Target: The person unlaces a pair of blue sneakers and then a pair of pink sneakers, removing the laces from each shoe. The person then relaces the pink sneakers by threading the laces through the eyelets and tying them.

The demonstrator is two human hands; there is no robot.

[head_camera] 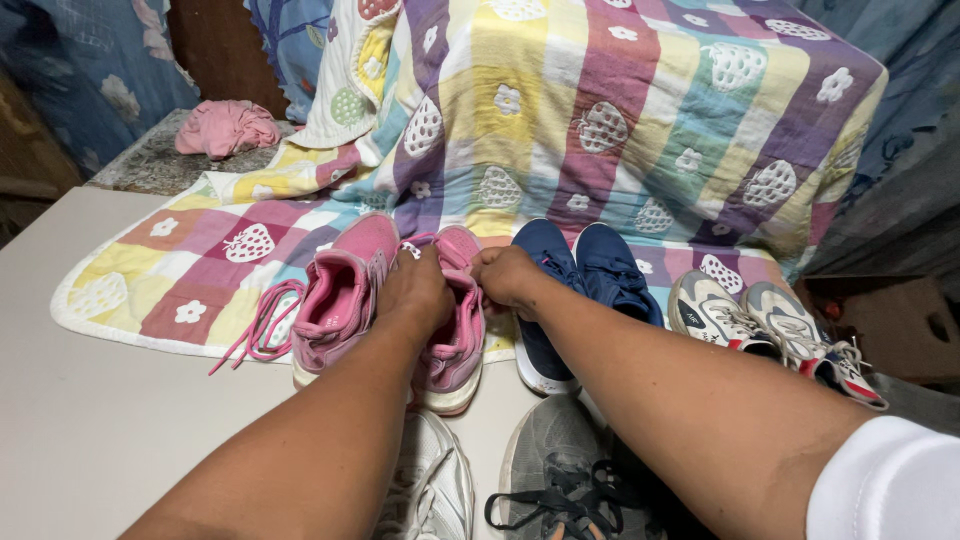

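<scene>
Two pink sneakers stand side by side on the edge of a checked blanket (200,280). My left hand (415,290) and my right hand (505,275) both rest on the right pink sneaker (455,350), with fingers closed at its tongue and a pink lace end (415,245) pinched between them. The left pink sneaker (340,300) has its pink lace (265,325) pulled loose and trailing onto the blanket at its left.
A pair of navy sneakers (580,270) stands right of the pink ones, then a grey-white pair (760,325). A white shoe (435,485) and a grey shoe with dark laces (555,480) lie close to me. Pink cloth (228,127) sits at the back left.
</scene>
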